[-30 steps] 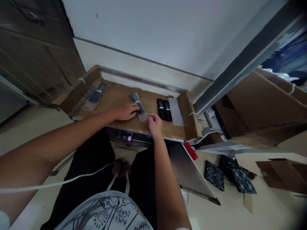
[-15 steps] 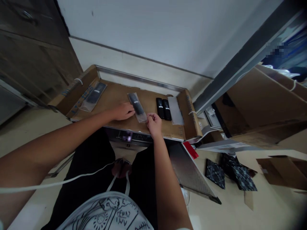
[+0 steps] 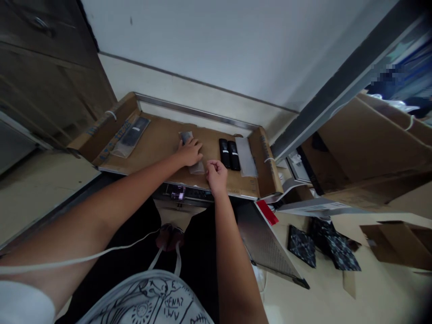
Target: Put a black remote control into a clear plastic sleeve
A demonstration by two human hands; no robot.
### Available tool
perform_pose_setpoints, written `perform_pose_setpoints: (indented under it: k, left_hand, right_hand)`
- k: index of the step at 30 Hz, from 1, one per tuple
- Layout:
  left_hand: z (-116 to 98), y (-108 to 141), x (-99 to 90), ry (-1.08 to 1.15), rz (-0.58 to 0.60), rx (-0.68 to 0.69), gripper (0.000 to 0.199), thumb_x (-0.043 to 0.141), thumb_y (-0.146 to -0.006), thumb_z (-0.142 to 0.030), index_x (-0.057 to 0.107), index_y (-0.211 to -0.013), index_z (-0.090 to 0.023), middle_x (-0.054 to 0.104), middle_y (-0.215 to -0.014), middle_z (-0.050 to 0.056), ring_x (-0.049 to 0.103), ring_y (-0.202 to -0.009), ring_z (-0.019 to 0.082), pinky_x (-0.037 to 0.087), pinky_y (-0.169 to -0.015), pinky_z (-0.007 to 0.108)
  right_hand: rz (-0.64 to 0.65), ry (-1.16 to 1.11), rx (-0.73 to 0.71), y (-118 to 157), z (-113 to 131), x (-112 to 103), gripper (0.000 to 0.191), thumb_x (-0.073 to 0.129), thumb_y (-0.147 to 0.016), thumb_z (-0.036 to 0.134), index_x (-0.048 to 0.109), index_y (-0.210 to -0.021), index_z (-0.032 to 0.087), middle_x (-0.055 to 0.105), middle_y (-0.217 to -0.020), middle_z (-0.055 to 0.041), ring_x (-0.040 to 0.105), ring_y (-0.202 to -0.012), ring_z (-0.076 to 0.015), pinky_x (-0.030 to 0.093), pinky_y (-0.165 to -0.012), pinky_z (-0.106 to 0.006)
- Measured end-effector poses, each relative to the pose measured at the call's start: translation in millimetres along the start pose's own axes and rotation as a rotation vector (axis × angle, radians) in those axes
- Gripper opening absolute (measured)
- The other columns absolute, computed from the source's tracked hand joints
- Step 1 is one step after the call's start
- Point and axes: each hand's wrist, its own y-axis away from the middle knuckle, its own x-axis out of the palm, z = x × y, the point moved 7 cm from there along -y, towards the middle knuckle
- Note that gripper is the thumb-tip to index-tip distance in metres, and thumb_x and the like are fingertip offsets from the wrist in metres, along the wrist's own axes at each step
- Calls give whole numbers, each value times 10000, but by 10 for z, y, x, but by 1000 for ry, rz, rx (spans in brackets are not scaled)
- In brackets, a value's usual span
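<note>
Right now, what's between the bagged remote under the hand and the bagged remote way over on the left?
Just bare brown cardboard between the bagged remote under the left hand and the far-left bagged remote, in the head view.

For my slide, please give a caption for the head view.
Left hand presses a bagged remote flat on cardboard; right hand pinches the bag's near end.

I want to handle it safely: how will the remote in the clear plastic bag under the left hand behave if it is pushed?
The bagged remote lies flat, so it probably slides, not rolls. Its clear bag looks smooth, perhaps slippery under the left hand.
</note>
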Motion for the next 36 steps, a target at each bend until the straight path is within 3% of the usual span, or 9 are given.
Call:
perform_pose_setpoints:
  k: [3,6,12,16,21,25,30,33,36]
  left_hand:
    - [226,98,-45,-59,65,77,608,380,-929,-338,381,-1497,-119,312,-1588,163,215,-1491,302,214,-1193,509]
    - [586,223,-134,-116,123,153,617,368,-942,-274,326,-1514,-46,289,-1599,176,171,-1510,267,181,-1220,413]
    - [1354,376,-319,-146,179,217,615,452,-906,-123,294,-1486,3,265,-1607,176,133,-1503,217,145,-1225,439]
    - [1671,388,-417,-163,154,123,634,521,-863,-96,326,-1454,26,321,-1578,197,189,-1485,189,194,-1214,432]
    - [1770,406,-462,-158,104,80,630,530,-848,-123,370,-1436,41,365,-1547,228,252,-1471,217,240,-1196,448]
    - [1627,428,-540,-124,58,107,603,470,-873,-179,402,-1440,12,344,-1560,220,251,-1471,233,231,-1197,455]
    - [1329,587,-999,13,-180,151,496,425,-874,-233,574,-1322,-80,526,-1440,121,459,-1323,192,325,-1159,376]
    - [1527,773,-1382,114,-359,-106,409,435,-872,-253,659,-1196,-142,669,-1221,61,601,-1045,168,474,-991,342]
    - [1843,1023,-1668,142,-509,-393,424,368,-935,-308,616,-1217,-111,701,-1079,52,590,-835,117,516,-808,290]
  right_hand:
    - [9,-48,14,2,6,19,212,592,-764,389,619,-853,198,504,-611,45,440,-538,-113,344,-502,-229]
    - [16,-85,25,3,6,33,212,605,-757,389,613,-847,197,484,-597,52,420,-514,-105,328,-484,-226]
    - [24,-69,27,7,12,42,200,590,-764,384,611,-848,204,488,-604,50,424,-516,-103,332,-481,-219]
    - [26,-62,34,6,9,39,199,590,-761,378,612,-851,201,499,-611,46,430,-516,-105,335,-482,-221]
    - [13,-32,9,-1,5,24,194,591,-767,376,618,-848,202,512,-626,41,450,-546,-111,352,-504,-221]
    - [17,-40,22,1,-2,29,200,594,-766,384,618,-851,205,501,-618,46,443,-537,-109,349,-499,-222]
    - [25,-83,63,12,-2,39,221,606,-749,397,606,-858,205,475,-590,60,401,-490,-97,316,-461,-218]
    - [24,-93,69,19,1,38,228,616,-744,401,604,-854,202,461,-573,69,383,-473,-90,298,-447,-213]
    - [30,-97,79,21,-6,38,236,625,-739,398,607,-864,198,452,-560,78,372,-462,-84,283,-441,-207]
